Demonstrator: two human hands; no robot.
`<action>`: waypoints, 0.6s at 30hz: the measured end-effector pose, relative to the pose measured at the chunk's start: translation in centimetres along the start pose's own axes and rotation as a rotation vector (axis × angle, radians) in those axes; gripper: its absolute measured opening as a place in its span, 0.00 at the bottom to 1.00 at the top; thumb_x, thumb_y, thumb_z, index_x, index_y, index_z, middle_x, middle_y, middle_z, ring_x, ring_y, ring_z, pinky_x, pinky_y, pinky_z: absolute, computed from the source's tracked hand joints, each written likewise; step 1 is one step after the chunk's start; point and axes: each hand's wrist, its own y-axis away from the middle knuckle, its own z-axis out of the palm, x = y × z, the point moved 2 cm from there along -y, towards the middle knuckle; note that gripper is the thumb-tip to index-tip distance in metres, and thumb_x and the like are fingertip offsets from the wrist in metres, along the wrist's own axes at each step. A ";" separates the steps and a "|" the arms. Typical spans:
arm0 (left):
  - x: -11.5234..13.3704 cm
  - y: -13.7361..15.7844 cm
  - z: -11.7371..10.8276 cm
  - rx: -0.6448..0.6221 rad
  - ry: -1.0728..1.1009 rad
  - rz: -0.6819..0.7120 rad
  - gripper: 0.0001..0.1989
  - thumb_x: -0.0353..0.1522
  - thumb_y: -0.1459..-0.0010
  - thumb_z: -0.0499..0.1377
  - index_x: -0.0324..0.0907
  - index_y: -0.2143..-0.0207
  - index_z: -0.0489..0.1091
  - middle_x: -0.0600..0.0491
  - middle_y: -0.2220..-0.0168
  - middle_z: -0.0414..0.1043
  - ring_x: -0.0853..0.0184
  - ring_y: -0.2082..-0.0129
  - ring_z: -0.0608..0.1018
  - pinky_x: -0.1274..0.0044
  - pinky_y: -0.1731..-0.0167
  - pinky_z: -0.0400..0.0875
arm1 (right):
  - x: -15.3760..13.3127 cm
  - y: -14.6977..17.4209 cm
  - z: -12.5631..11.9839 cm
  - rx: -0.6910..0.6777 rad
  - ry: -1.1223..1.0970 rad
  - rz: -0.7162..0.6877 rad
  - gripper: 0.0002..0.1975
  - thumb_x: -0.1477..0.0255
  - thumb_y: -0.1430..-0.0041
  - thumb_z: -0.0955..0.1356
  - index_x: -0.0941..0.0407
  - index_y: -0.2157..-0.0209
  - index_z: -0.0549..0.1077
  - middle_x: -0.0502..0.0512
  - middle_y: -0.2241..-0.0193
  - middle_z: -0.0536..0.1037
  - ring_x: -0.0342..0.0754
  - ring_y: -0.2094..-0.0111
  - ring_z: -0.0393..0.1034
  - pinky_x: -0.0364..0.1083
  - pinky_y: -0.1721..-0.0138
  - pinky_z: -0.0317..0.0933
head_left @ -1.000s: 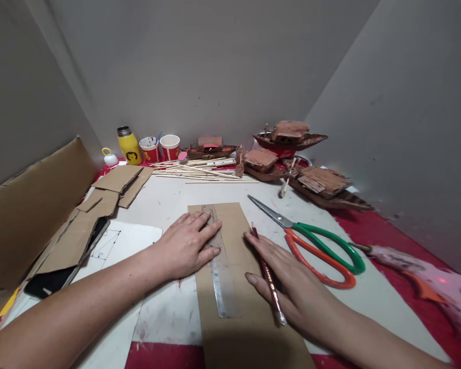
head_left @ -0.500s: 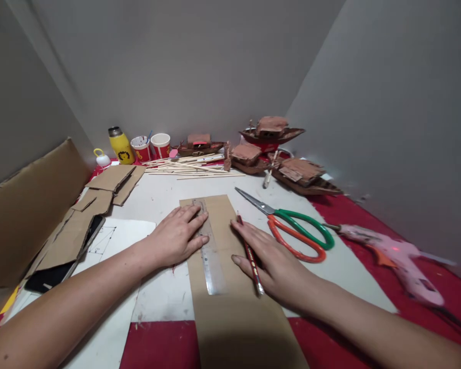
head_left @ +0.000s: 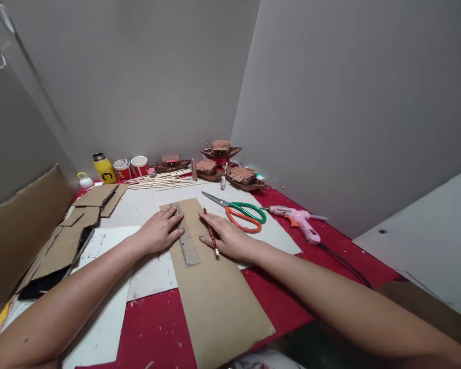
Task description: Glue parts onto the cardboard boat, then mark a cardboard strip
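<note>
A long brown cardboard strip (head_left: 215,307) lies lengthwise in front of me, with a clear ruler (head_left: 189,250) along its upper left part. My left hand (head_left: 160,229) rests on the strip's left edge, fingers stretched out flat, fingertips pressing on the ruler. On the strip's right side lies my right hand (head_left: 228,238), with a dark red pencil (head_left: 212,233) loosely held between thumb and forefinger, its tip pointing away from me. Just beyond that hand are scissors (head_left: 230,207) with one green and one orange handle, blades apart from the strip.
A pink glue gun (head_left: 299,218) with a black cord lies at right on the red cloth (head_left: 153,328). Model boats (head_left: 243,177), thin wooden sticks (head_left: 161,180), paper cups (head_left: 139,166) and a yellow bottle (head_left: 104,169) stand at the back. Cardboard pieces (head_left: 67,246) lie at left.
My view has tilted and drawn back, so more of the strip's near end and the table's right side show. Both hands, the ruler and the pencil keep nearly the same places on the strip.
</note>
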 end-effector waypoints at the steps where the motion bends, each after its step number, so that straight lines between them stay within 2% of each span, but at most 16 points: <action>1: 0.0 0.0 -0.1 -0.006 0.001 0.000 0.30 0.45 0.33 0.44 0.36 0.37 0.57 0.35 0.35 0.54 0.51 0.36 0.60 0.61 0.41 0.57 | 0.0 0.0 -0.1 -0.003 0.003 0.000 0.31 0.65 0.40 0.67 0.65 0.39 0.60 0.74 0.41 0.66 0.60 0.39 0.60 0.60 0.41 0.58; 10: 0.1 -0.1 -0.1 -0.074 0.015 -0.015 0.33 0.47 0.34 0.45 0.37 0.35 0.54 0.37 0.33 0.48 0.52 0.34 0.55 0.62 0.39 0.53 | 0.3 0.1 -0.4 -0.031 -0.022 -0.009 0.31 0.64 0.40 0.67 0.62 0.38 0.59 0.71 0.40 0.66 0.59 0.38 0.59 0.60 0.40 0.57; 14: 0.2 -0.2 -0.3 -0.077 0.006 -0.019 0.32 0.47 0.34 0.45 0.37 0.35 0.55 0.36 0.33 0.50 0.51 0.35 0.57 0.62 0.40 0.54 | 0.5 0.1 -0.4 -0.049 -0.009 -0.008 0.32 0.64 0.39 0.67 0.66 0.38 0.59 0.73 0.40 0.65 0.60 0.38 0.59 0.59 0.40 0.57; 18: 0.4 -0.1 -0.6 -0.072 0.016 -0.022 0.32 0.47 0.35 0.47 0.37 0.35 0.55 0.37 0.33 0.51 0.51 0.35 0.59 0.61 0.40 0.55 | 0.7 0.1 -0.1 -0.042 -0.006 -0.013 0.32 0.64 0.39 0.66 0.64 0.38 0.59 0.72 0.41 0.66 0.61 0.39 0.60 0.61 0.41 0.57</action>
